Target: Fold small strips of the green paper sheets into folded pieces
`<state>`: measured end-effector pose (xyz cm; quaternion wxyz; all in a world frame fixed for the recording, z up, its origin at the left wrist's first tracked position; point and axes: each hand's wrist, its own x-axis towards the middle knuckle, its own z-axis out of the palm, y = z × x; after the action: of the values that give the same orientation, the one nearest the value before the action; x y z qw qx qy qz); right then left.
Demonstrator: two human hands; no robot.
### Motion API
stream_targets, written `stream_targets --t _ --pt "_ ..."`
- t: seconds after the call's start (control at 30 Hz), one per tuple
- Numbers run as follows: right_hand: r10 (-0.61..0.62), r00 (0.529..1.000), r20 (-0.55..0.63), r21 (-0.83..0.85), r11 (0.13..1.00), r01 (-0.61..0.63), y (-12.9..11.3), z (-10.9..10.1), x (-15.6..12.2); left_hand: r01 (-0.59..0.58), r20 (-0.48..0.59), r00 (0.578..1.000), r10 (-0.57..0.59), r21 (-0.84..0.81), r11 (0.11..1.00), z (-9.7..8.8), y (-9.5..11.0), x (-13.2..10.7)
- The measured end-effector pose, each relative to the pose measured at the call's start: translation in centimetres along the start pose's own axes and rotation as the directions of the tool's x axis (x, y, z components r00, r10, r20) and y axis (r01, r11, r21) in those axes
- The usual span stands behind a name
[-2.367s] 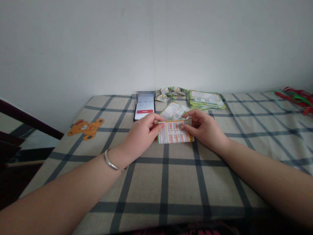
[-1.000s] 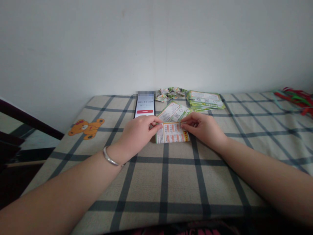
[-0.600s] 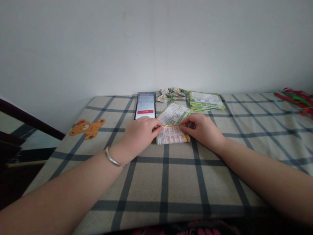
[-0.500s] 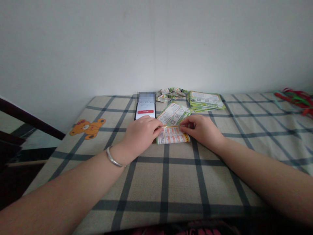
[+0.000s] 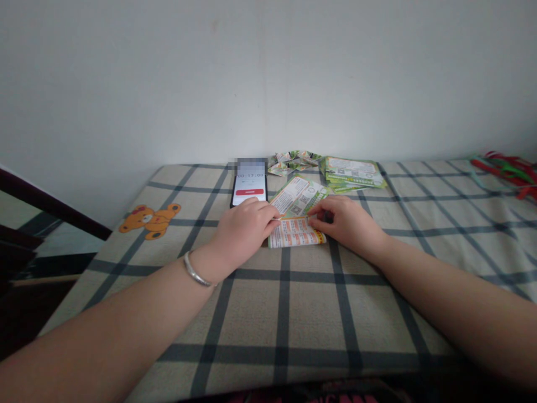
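Note:
A printed paper leaflet (image 5: 298,232) lies partly folded on the checked tablecloth, its near flap turned over with orange and white print, its far part green and white. My left hand (image 5: 246,224) pinches the left end of the fold between thumb and fingers. At the fold's right side, my right hand (image 5: 344,221) grips the paper with thumb and forefinger. A silver bangle (image 5: 195,271) circles my left wrist. Just beyond my left hand lies a phone (image 5: 250,184) with a timer on its lit screen.
Several folded paper pieces (image 5: 294,161) sit by the wall (image 5: 268,78), beside a stack of similar leaflets (image 5: 354,172). Red and green items (image 5: 509,170) lie at the far right. A bear-shaped picture (image 5: 151,220) is at left on the tablecloth (image 5: 251,324).
Both hands stay almost where they were, still on the leaflet's fold. The timer digits on the phone differ.

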<state>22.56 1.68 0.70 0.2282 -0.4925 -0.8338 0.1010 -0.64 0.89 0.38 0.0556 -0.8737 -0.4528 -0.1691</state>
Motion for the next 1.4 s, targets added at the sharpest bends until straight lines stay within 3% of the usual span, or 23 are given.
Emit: stream_targets --t 0.33,0.47,0.63,0.8,1.4 --pt "-0.083 0.997 0.003 -0.064 0.995 0.083 0.1 -0.1 0.0 0.063 0.047 0.997 -0.067 0.067 0.996 -0.3 0.4 -0.2" --pt "-0.139 0.990 0.008 -0.077 0.987 0.139 0.2 -0.1 0.0 0.087 0.006 0.996 -0.088 0.096 0.992 -0.4 0.5 -0.2" --pt "-0.184 0.982 0.035 -0.105 0.977 0.187 0.3 -0.2 0.0 -0.031 0.046 0.999 0.028 0.072 0.997 -0.4 0.3 0.2" --pt "-0.192 0.976 0.102 -0.191 0.959 0.208 0.1 -0.7 -0.1 -0.092 0.058 0.995 0.083 0.167 0.982 -0.9 0.4 0.1" --pt "-0.180 0.970 0.164 -0.355 0.906 0.229 -1.4 -1.2 -0.6 -0.124 0.106 0.989 0.103 0.223 0.967 -1.5 0.8 -0.2"
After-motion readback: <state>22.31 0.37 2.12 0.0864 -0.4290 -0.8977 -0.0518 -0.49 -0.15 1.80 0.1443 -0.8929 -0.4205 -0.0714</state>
